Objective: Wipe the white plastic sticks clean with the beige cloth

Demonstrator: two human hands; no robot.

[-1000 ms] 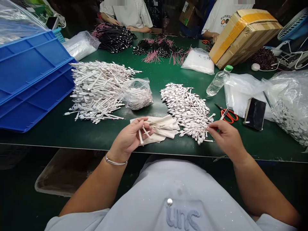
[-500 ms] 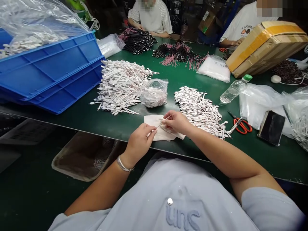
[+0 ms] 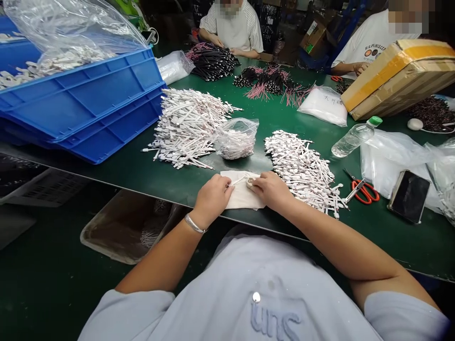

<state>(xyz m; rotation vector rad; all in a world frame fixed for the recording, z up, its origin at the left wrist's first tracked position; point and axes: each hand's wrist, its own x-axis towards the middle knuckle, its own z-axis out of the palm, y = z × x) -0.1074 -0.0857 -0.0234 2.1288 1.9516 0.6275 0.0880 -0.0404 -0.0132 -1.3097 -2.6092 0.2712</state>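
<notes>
1. Pinching one end of a thin white strip (image 3: 239, 181) in left hand (image 3: 215, 194), thumb against forefinger, other fingers curled in.
2. Gripping a bunched fold of cloth (image 3: 245, 198) in right hand (image 3: 275, 192), fingertips pressed together at the strip's other end. Cannot tell: strip wrapped inside the fold, or merely touching.
3. Location of strip: over the cloth, spanning the gap between both hands, nearly straight. Cloth otherwise flat, near the edge of green table (image 3: 284, 118).
4. Best, in judgement: hold the left pinch firm and close to the end, to prevent slipping.
5. Draw evenly along the strip's own line, not sideways; likely to kink if forced.
6. Squeeze the fold snugly, not hard; probably too slender for rough handling.
7. Mind the pile of white strips (image 3: 302, 168) just beyond right hand; lift forearm clear to avoid dragging any loose.
</notes>
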